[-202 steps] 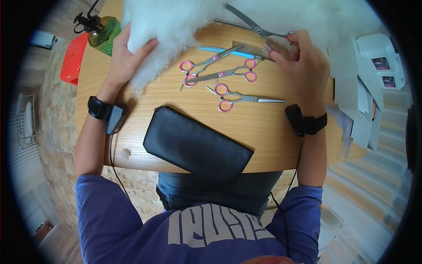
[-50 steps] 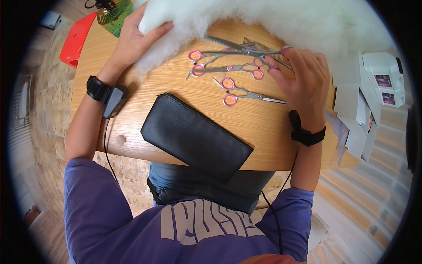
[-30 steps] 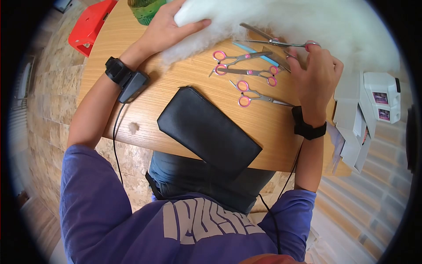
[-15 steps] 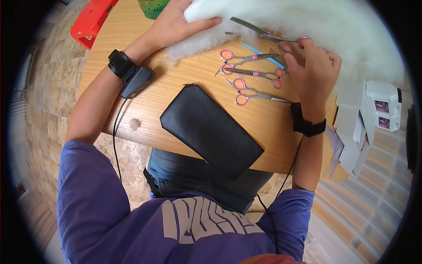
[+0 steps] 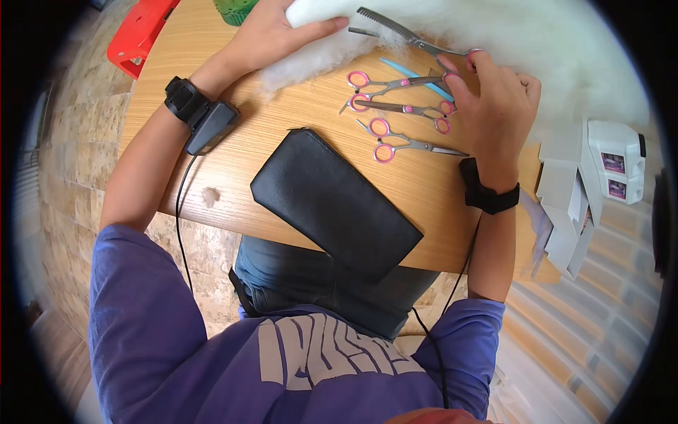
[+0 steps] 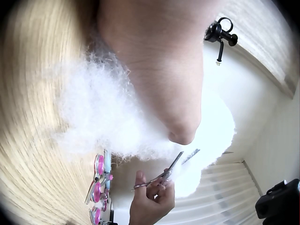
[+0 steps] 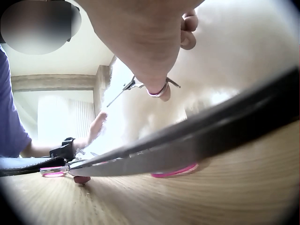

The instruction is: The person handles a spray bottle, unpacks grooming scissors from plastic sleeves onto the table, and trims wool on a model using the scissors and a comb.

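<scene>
In the head view my left hand [image 5: 272, 35] clasps a mass of fluffy white fur [image 5: 325, 67], its thumb straight along the near side and its other fingers mostly hidden. My right hand [image 5: 498, 106] holds thinning shears [image 5: 421, 45] by their pink rings. Their toothed blade and plain blade stand apart, pointing left at the fur's edge. Nearer me on the table lie three more pink-ringed pairs: an upper pair [image 5: 405, 83], a middle pair [image 5: 408, 109] and straight scissors [image 5: 421, 145]. A light-blue comb [image 5: 399, 67] lies partly under the upper pair.
A black zip pouch [image 5: 332, 205] lies across the table's front edge, with a small tuft of fur [image 5: 210, 196] to its left. Green glass spray bottle [image 5: 234, 10] at top left, beside a red plastic thing [image 5: 141, 35]. White jug [image 5: 616, 162] and pale boxes [image 5: 565, 184] stand right.
My right hand keeps the shears while they shift and turn along the fur's edge, lately up and left; their blades change angle. My left hand stays on the fur as the head view swings.
</scene>
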`<state>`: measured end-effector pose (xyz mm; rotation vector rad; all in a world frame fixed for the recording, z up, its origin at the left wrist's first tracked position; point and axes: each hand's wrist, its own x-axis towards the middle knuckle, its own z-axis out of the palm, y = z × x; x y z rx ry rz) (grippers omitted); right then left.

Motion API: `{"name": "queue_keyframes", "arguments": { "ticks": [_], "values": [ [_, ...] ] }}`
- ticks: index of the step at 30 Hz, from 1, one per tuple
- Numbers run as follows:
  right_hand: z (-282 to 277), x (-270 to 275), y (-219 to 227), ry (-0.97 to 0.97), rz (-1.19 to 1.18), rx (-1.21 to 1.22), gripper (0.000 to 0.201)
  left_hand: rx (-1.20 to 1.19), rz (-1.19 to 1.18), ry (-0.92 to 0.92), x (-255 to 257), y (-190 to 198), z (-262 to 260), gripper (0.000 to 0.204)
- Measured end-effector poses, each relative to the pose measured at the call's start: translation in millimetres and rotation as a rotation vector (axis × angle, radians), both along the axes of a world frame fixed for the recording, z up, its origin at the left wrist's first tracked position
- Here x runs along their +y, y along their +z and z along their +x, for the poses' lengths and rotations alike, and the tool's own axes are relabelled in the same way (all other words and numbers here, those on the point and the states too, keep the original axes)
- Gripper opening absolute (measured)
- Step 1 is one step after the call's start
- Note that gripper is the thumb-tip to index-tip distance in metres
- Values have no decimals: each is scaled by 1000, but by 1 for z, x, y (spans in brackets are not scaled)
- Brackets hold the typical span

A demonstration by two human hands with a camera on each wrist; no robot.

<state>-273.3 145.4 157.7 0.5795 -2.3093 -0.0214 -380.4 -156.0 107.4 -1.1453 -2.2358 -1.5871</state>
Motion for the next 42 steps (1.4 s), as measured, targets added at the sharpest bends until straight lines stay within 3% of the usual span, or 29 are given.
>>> {"name": "queue_keyframes", "arguments": {
  "ticks": [11, 42],
  "values": [
    [4, -3, -1, -29, 33, 27, 19, -32, -28, 27, 1, 3, 4, 60],
    [9, 2, -5, -53, 54, 48, 16, 24, -54, 64, -1, -2, 0, 67]
  ]
}}
